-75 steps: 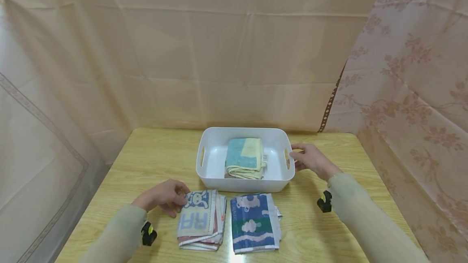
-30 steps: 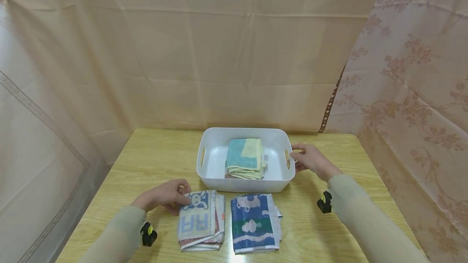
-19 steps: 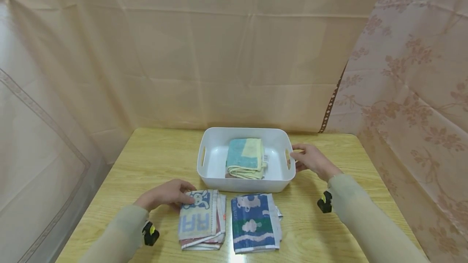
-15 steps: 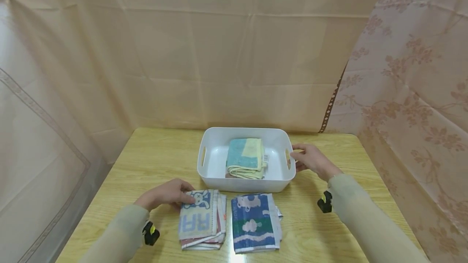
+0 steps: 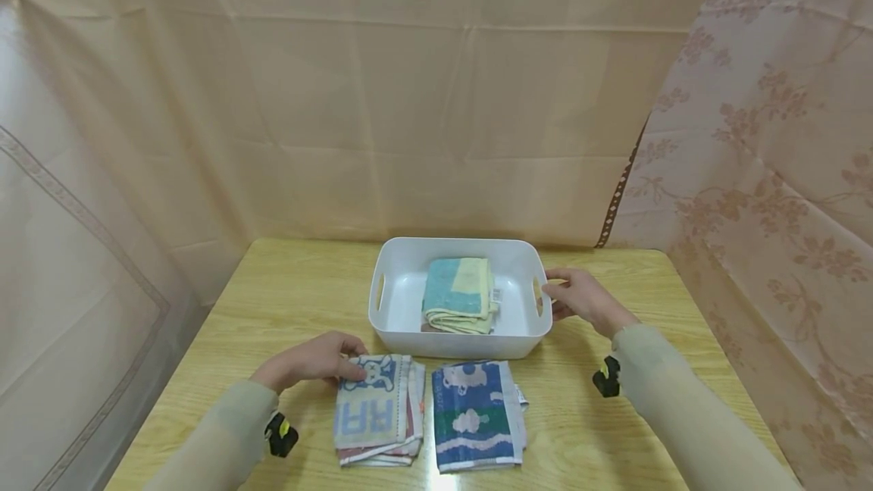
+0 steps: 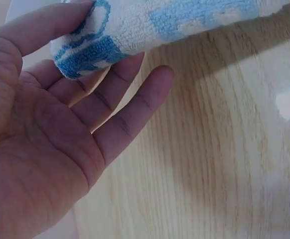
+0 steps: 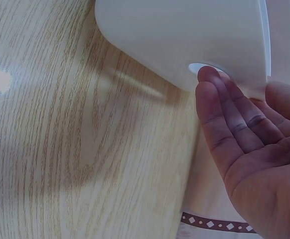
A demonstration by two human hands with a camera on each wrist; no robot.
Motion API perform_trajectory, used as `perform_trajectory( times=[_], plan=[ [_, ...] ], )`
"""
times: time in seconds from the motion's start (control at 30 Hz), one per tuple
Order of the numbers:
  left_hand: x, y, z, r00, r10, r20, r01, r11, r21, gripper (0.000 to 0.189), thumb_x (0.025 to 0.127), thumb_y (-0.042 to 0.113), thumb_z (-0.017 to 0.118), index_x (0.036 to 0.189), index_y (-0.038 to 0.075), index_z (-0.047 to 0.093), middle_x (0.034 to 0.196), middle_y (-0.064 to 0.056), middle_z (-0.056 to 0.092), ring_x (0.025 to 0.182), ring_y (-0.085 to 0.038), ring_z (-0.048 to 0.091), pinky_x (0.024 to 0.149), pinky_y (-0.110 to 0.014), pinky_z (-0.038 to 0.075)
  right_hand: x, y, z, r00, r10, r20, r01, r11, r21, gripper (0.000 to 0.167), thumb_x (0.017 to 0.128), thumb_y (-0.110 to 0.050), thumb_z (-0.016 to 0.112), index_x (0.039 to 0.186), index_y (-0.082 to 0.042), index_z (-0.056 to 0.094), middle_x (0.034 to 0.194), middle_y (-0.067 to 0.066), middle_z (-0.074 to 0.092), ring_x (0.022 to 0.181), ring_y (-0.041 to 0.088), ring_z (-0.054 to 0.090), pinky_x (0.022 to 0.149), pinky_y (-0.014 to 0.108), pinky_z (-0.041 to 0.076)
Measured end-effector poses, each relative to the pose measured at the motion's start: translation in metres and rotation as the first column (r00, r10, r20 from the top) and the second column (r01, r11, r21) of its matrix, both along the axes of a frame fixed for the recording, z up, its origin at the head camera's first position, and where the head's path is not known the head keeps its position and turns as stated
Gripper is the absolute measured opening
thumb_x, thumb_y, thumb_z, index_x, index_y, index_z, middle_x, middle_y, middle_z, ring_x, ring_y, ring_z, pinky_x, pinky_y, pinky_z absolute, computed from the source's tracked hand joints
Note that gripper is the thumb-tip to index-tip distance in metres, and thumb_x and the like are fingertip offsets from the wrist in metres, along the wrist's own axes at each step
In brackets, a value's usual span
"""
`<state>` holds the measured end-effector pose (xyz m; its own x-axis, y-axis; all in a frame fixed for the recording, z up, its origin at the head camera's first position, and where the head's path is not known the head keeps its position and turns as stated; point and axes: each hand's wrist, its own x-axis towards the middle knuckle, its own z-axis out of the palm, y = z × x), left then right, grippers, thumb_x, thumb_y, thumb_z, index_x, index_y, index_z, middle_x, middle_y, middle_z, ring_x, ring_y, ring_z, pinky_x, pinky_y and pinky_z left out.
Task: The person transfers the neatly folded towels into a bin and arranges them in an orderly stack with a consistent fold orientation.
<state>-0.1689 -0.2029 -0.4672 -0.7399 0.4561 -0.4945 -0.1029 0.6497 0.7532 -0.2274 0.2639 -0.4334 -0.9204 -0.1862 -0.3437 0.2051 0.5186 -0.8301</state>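
Note:
My left hand (image 5: pixel 317 361) pinches the far left corner of a folded blue-and-cream towel (image 5: pixel 371 408) with a rabbit picture. In the left wrist view the thumb lies on top of the towel (image 6: pixel 135 25) and the fingers (image 6: pixel 127 119) are under or beside it. This towel lies on pinkish folded layers. My right hand (image 5: pixel 580 298) touches the right end of a white plastic bin (image 5: pixel 436 345); its fingers (image 7: pixel 215 114) rest lightly by the handle hole. Inside the bin sits a folded teal-and-yellow towel (image 5: pixel 455 290). A blue-and-green bear towel (image 5: pixel 474 415) lies folded on the right.
Everything stands on a light wooden table (image 5: pixel 580 415). Beige curtain cloth (image 5: pixel 436 127) hangs behind the bin at the far table edge. A floral cloth (image 5: pixel 764 173) closes off the right side.
My left hand has shifted slightly right and its thumb now lies over the rabbit towel's corner. That towel has shifted slightly right. The right hand and the bin have hardly moved.

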Motion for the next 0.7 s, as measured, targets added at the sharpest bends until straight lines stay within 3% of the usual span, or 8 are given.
perform_trajectory(
  times=[0.43, 0.7],
  plan=[
    [0.003, 0.005, 0.01, 0.999, -0.045, 0.003, 0.044, 0.99, 0.135, 0.025, 0.09, 0.02, 0.076, 0.109, 0.009, 0.064, 0.102, -0.005, 0.067, 0.085, -0.019, 0.065, 0.067, -0.035, 0.056, 0.001, 0.0, 0.0, 1.0, 0.004, -0.002, -0.004, 1.0, 0.008, 0.049, 0.108, -0.018, 0.053, 0.151, 0.0, 0.043, 0.129, 0.024, 0.066, 0.095, 0.025, 0.072, 0.088, 0.042, 0.061],
    [0.003, 0.007, 0.022, 0.994, -0.079, -0.069, 0.089, 0.983, 0.162, 0.026, 0.09, 0.022, 0.075, 0.11, 0.011, 0.064, 0.104, -0.007, 0.064, 0.084, -0.018, 0.064, 0.065, -0.033, 0.055, 0.001, 0.0, 0.001, 1.0, 0.007, 0.0, -0.007, 1.0, 0.015, 0.049, 0.108, -0.019, 0.053, 0.151, 0.0, 0.043, 0.129, 0.024, 0.066, 0.095, 0.025, 0.072, 0.089, 0.043, 0.06]
  ],
)
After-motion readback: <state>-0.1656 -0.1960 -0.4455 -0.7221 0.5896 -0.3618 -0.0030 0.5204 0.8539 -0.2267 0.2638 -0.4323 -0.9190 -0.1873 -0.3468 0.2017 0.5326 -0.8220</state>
